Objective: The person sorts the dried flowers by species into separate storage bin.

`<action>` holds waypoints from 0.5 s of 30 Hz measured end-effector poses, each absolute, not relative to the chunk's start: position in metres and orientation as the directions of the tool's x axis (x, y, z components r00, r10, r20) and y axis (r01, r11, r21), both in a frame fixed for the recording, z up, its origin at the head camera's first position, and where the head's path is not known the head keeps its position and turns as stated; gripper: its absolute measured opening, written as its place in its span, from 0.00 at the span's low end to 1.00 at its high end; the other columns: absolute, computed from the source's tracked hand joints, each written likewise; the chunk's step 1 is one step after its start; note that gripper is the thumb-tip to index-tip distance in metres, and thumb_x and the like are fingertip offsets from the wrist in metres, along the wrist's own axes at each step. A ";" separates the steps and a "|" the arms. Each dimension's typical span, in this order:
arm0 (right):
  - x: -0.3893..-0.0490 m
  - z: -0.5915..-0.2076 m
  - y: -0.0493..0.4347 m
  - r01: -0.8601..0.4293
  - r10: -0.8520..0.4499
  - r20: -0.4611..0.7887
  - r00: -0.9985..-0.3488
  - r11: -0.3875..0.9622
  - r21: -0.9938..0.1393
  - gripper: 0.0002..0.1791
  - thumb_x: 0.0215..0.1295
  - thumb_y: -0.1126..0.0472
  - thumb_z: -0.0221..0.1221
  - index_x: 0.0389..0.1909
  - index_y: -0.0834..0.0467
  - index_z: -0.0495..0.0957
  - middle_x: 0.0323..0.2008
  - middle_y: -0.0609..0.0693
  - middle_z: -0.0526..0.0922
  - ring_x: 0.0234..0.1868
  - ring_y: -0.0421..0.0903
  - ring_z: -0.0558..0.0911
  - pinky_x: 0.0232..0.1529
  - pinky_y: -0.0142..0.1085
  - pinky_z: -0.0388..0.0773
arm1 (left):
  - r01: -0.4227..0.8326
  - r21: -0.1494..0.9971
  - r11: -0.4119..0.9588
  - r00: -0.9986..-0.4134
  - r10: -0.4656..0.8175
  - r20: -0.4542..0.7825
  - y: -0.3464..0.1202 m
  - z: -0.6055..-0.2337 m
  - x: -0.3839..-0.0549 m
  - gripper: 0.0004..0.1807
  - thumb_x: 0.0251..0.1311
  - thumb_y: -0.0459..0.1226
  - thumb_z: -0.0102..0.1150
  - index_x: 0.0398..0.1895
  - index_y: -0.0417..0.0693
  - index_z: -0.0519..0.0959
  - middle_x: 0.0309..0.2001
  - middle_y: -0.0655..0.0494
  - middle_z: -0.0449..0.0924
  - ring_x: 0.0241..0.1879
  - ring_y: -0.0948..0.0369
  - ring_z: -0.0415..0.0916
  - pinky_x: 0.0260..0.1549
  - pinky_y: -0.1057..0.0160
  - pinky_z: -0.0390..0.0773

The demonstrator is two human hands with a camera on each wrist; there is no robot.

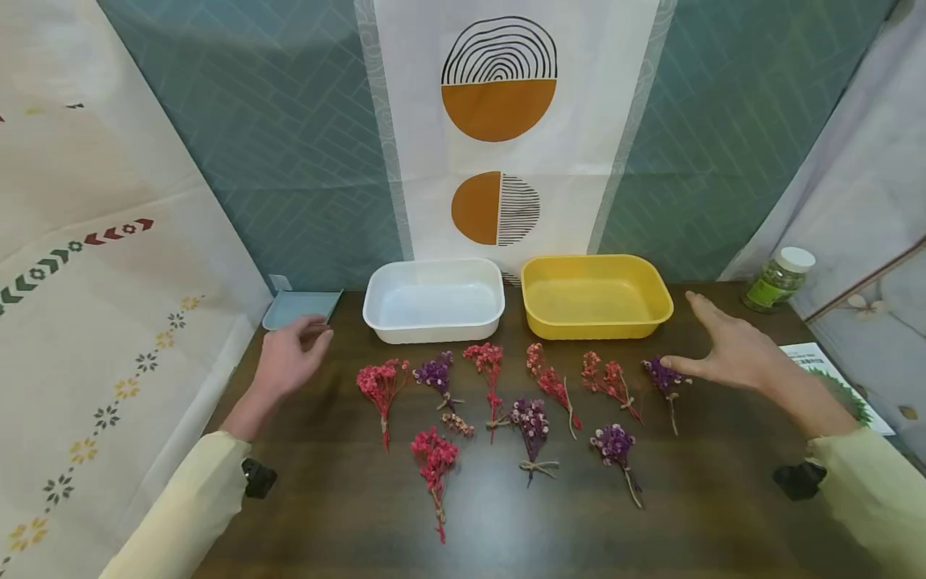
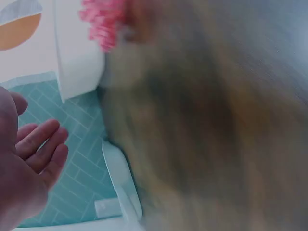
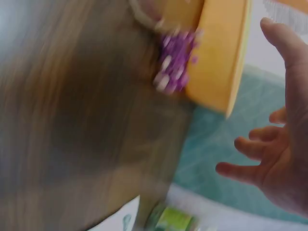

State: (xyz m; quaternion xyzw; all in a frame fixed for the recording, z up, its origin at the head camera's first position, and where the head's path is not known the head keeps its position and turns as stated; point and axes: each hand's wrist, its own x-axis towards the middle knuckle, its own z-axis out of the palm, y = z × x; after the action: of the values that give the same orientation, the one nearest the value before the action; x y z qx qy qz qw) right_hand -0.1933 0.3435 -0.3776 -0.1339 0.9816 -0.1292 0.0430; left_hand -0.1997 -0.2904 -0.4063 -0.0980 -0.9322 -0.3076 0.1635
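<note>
My left hand (image 1: 291,359) hovers at the left of the table with relaxed, slightly bent fingers and nothing in them. My right hand (image 1: 738,350) is held over the right side, fingers and thumb spread and holding nothing; its thumb overlaps a purple dried-flower bunch (image 1: 660,375) in the head view. Across the table lie more small tied bunches: a pink bunch (image 1: 379,384) nearest the left hand, another pink one (image 1: 435,460) in front, and purple ones (image 1: 530,420) in the middle. Behind them stand a white basin (image 1: 434,331) and a yellow basin (image 1: 596,330), both with nothing inside.
A light blue tray (image 1: 289,308) lies at the back left, beyond the left hand. At the back right stands a jar with a white lid (image 1: 780,280), and a printed booklet (image 1: 839,386) lies partly behind the right forearm. Patterned cloths (image 1: 311,145) hang around the table.
</note>
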 end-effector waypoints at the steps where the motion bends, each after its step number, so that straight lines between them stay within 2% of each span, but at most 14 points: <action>1: -0.190 -0.376 0.337 -0.265 -0.284 -0.030 -0.958 0.924 -0.275 0.65 0.58 0.32 0.64 0.77 0.69 0.41 0.69 0.77 0.58 0.58 0.78 0.70 0.52 0.69 0.69 | 0.281 0.569 0.773 -0.933 0.080 0.351 -0.286 -0.405 -0.206 0.19 0.69 0.37 0.58 0.56 0.30 0.77 0.47 0.36 0.83 0.49 0.39 0.80 0.47 0.41 0.77; 3: -0.185 -0.375 0.324 -0.302 -0.307 0.032 -0.951 0.905 -0.299 0.61 0.59 0.35 0.66 0.76 0.70 0.47 0.64 0.77 0.67 0.54 0.75 0.75 0.49 0.67 0.73 | 0.260 0.618 0.742 -0.950 0.083 0.300 -0.279 -0.402 -0.219 0.22 0.70 0.38 0.57 0.59 0.30 0.75 0.51 0.35 0.81 0.51 0.40 0.79 0.49 0.42 0.77; 7: -0.179 -0.371 0.291 -0.389 -0.359 0.148 -0.921 0.842 -0.375 0.51 0.61 0.44 0.68 0.72 0.72 0.58 0.54 0.71 0.79 0.46 0.67 0.83 0.43 0.60 0.79 | 0.190 0.645 0.741 -0.981 0.124 0.146 -0.270 -0.399 -0.239 0.32 0.68 0.43 0.59 0.69 0.32 0.67 0.65 0.33 0.70 0.63 0.39 0.68 0.58 0.41 0.70; 11: -0.176 -0.373 0.257 -0.465 -0.429 0.190 -0.883 0.746 -0.477 0.43 0.61 0.53 0.70 0.68 0.72 0.63 0.49 0.66 0.83 0.42 0.58 0.86 0.38 0.51 0.83 | 0.145 0.624 0.767 -0.987 0.158 0.035 -0.266 -0.404 -0.253 0.40 0.65 0.48 0.63 0.73 0.37 0.61 0.71 0.35 0.61 0.69 0.38 0.59 0.63 0.37 0.63; 15: -0.175 -0.376 0.227 -0.522 -0.505 0.192 -0.842 0.670 -0.528 0.40 0.61 0.54 0.71 0.67 0.70 0.66 0.46 0.60 0.85 0.39 0.52 0.86 0.37 0.46 0.84 | 0.142 0.624 0.768 -0.981 0.192 -0.014 -0.263 -0.409 -0.263 0.47 0.61 0.52 0.66 0.76 0.39 0.57 0.74 0.35 0.56 0.71 0.39 0.54 0.65 0.35 0.57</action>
State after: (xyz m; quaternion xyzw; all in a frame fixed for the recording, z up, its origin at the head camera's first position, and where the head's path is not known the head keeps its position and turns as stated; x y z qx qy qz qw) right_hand -0.1752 0.2267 -0.3763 -0.2809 0.9137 -0.2934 -0.0146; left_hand -0.2629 -0.2627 -0.4092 -0.0890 -0.9396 -0.3284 -0.0385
